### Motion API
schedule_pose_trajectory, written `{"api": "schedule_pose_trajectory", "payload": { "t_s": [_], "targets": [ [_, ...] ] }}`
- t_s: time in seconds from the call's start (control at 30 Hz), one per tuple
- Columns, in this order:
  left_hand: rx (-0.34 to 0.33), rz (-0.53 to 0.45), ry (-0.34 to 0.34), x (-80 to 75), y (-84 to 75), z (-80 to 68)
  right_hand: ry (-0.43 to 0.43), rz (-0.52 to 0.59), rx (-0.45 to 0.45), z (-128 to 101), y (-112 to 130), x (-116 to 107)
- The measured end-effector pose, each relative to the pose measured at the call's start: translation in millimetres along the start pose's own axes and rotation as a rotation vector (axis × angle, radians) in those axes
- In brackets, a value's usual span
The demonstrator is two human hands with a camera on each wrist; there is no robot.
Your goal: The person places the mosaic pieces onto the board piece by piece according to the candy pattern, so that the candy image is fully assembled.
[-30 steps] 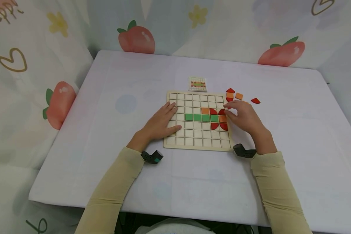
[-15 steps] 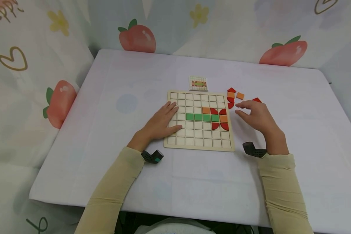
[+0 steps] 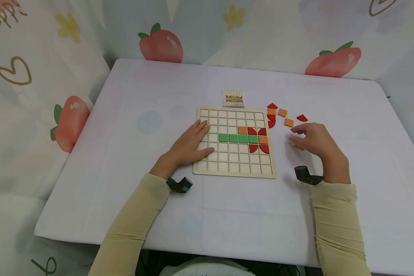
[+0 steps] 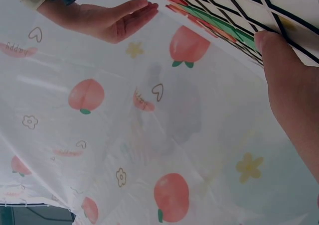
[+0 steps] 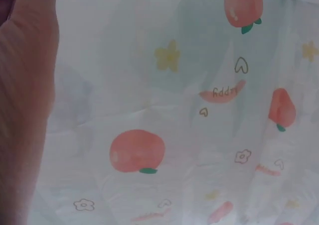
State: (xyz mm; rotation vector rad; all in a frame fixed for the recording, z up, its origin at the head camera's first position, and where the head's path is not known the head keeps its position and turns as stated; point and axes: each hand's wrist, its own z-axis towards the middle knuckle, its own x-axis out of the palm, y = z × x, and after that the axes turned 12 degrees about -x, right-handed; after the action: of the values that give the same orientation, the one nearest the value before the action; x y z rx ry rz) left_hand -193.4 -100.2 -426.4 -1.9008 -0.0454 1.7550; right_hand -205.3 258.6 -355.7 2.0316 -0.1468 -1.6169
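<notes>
The left hand (image 3: 189,143) lies flat, fingers spread, on the grid board (image 3: 234,168) mid-table. The right hand (image 3: 312,140), right of the board, pinches an orange tile (image 3: 299,147) in its grip near the loose tiles (image 3: 288,122).

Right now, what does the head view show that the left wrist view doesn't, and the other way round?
Only the head view shows the whole board, the small pattern card, the loose pieces right of the board, and the right hand near them. Only the left wrist view shows the left thumb close up against the board's edge. Both show the left hand on the board and the green tiles.
</notes>
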Motion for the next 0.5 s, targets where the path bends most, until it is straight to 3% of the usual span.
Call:
{"api": "schedule_pose_trajectory", "payload": {
  "t_s": [0.23,0.5],
  "targets": [
    [0.008,-0.007,-0.003,0.6,0.7,0.3,0.056,0.006,0.119,-6.7,-6.8,-3.1],
    [0.018,-0.011,-0.006,0.7,0.8,0.1,0.083,-0.049,0.152,-7.6,-9.1,-1.1]
  ]
}}
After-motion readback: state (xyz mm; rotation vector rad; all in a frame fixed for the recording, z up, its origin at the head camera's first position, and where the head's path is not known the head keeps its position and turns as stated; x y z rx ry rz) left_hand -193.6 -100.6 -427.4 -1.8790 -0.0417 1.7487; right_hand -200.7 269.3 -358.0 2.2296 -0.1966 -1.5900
